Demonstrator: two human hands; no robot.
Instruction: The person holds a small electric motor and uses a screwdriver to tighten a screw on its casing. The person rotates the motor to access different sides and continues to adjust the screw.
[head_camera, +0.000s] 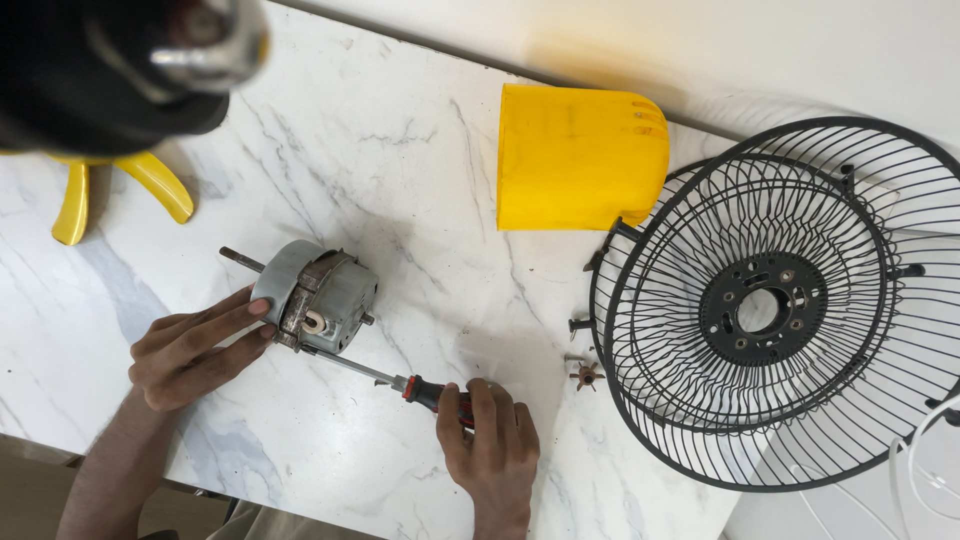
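Note:
A grey metal fan motor (318, 296) with a thin shaft lies on the white marble table (400, 150). My left hand (190, 350) holds the motor's left side steady with its fingertips. My right hand (492, 440) grips the red and black handle of a screwdriver (400, 380). The screwdriver's metal shank runs up and left, and its tip sits against the lower edge of the motor.
A yellow plastic motor cover (580, 158) lies behind. Two black wire fan guards (780, 300) rest stacked at the right. A small brown part (584, 372) and dark screws sit beside them. Yellow fan blades (110, 195) and a blurred black object (110, 70) are at upper left.

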